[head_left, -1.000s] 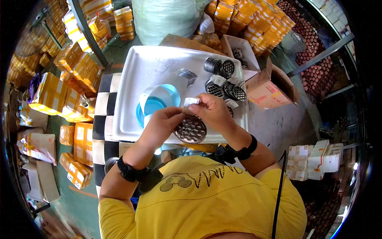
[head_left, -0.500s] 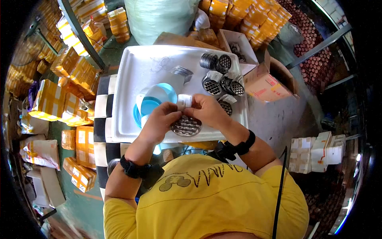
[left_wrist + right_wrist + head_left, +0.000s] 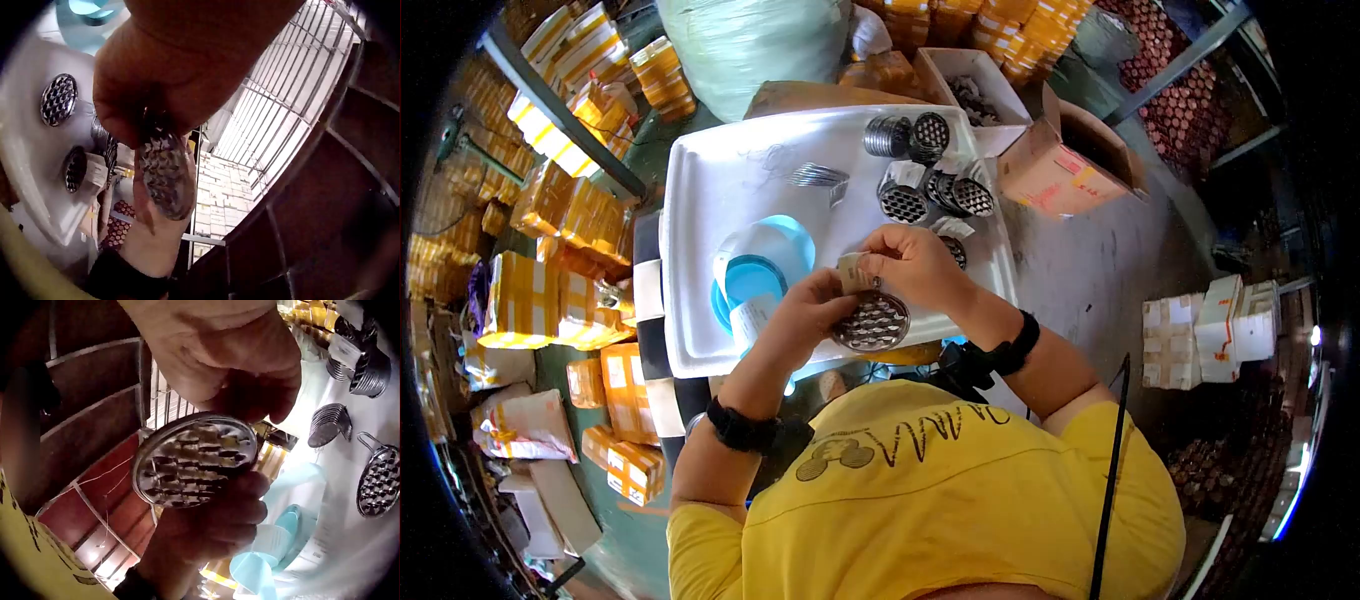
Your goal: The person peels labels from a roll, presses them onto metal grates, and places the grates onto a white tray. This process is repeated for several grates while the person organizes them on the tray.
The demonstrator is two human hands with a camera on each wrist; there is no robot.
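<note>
A round metal disc with rows of raised bumps, like a small grater, is held at its upper edge by the left hand, thumb and fingers pinching it. The right hand pinches a small paper label that stands up just above the disc's top edge. Both hands meet over the front part of a white tray. In the right wrist view the bumpy face of the disc shows between the two hands, and the fingertips are shaded.
Labelled stacks of similar discs stand at the tray's right. Thin metal pieces lie mid-tray, and a light-blue roll with a white strip is at the left. An open carton stands beyond the right edge; taped boxes line the left.
The head view has shifted, so the tray appears further left. The label looked white and upright between both hands; now it shows tan and tilts left, and the right fingers have moved up along it.
</note>
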